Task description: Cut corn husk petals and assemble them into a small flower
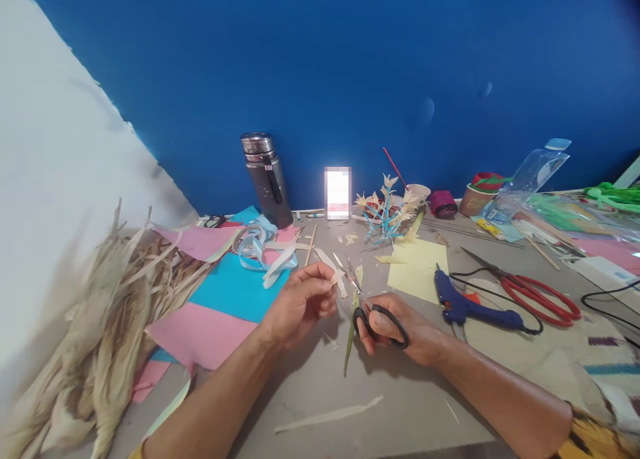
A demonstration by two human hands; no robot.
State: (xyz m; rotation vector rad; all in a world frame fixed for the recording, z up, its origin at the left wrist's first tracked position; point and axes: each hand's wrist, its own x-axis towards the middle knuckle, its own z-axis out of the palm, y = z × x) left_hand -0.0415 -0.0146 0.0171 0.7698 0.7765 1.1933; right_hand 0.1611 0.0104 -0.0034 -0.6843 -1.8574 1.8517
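My left hand (306, 303) is closed, with a small pale strip (338, 279) pinched between thumb and fingertips. Black-handled scissors (381, 320) are in my right hand (393, 327), its fingers through the loops. The scissor blades are parted and point up and left, close beside the pale strip. Under the scissors, a thin green strip (349, 345) lies on the grey table (310, 385). A long pale strip (327, 416) lies nearer the front edge. Beyond my hands stands a bunch of pale flowers on blue stems (385, 212).
Dried husks (107, 352) and coloured paper (227, 289) lie at left, near a dark flask (269, 185). To the right are yellow paper (423, 269), a blue glue gun (475, 309) with its cord, red-handled scissors (543, 299) and a tilted plastic bottle (525, 182).
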